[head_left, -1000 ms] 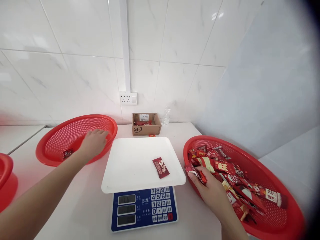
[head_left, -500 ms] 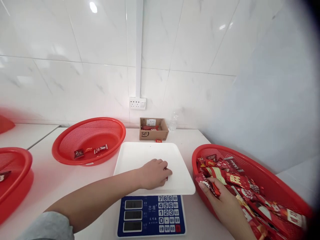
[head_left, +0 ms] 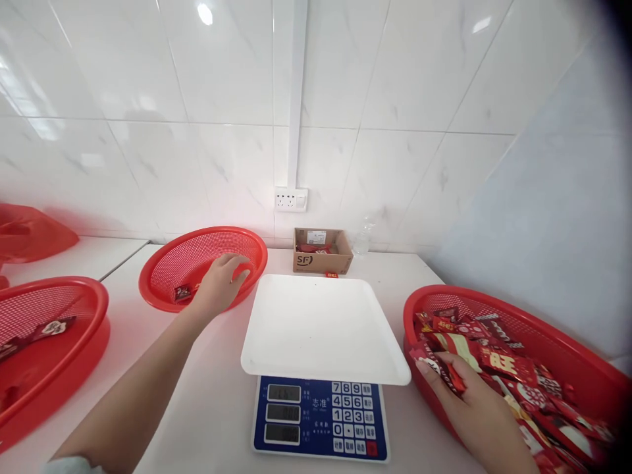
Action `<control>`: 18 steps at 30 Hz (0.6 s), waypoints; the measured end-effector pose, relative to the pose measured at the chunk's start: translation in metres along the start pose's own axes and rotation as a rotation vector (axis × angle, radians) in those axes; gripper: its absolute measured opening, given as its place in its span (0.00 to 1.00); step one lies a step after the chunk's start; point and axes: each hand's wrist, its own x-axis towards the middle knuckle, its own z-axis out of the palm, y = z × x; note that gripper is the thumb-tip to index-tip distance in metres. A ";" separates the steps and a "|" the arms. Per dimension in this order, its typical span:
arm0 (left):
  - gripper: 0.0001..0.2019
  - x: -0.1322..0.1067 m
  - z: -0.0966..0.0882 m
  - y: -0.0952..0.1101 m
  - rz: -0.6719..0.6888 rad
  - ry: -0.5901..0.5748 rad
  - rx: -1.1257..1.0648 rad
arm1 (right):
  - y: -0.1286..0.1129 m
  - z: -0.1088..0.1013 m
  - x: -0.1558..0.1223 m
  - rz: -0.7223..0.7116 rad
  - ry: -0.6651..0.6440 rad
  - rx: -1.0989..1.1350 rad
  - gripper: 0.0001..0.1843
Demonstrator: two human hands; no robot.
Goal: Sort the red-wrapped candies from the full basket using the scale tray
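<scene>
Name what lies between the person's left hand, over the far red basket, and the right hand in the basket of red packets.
In the head view, the scale's white tray lies between the left hand and the right hand; nothing rests on it.

Left hand (head_left: 220,284) at the end of a bare forearm stretched forward and to the left, palm down, fingers (head_left: 240,266) loosely spread. Right hand (head_left: 474,401) low at the right, palm down, fingers curled in a pinch.
</scene>
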 end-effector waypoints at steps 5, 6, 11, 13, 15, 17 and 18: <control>0.15 -0.043 0.015 0.014 -0.095 0.164 -0.280 | -0.042 0.015 -0.006 -0.169 -0.072 0.206 0.21; 0.15 -0.047 0.019 0.017 -0.099 0.172 -0.324 | -0.054 0.020 -0.006 -0.222 -0.126 0.249 0.20; 0.18 -0.043 0.036 0.009 -0.119 0.047 -0.306 | -0.100 0.044 0.005 -0.312 -0.235 0.202 0.21; 0.20 -0.039 0.039 -0.002 -0.157 0.025 -0.271 | -0.108 0.048 0.010 -0.301 -0.188 0.153 0.20; 0.20 -0.036 0.040 -0.013 -0.180 0.028 -0.260 | -0.111 0.050 0.013 -0.317 -0.158 0.161 0.18; 0.20 -0.032 0.039 -0.020 -0.193 0.040 -0.237 | -0.113 0.052 0.015 -0.360 -0.149 0.174 0.17; 0.19 -0.031 0.038 -0.023 -0.201 0.046 -0.217 | -0.114 0.053 0.015 -0.387 -0.151 0.175 0.18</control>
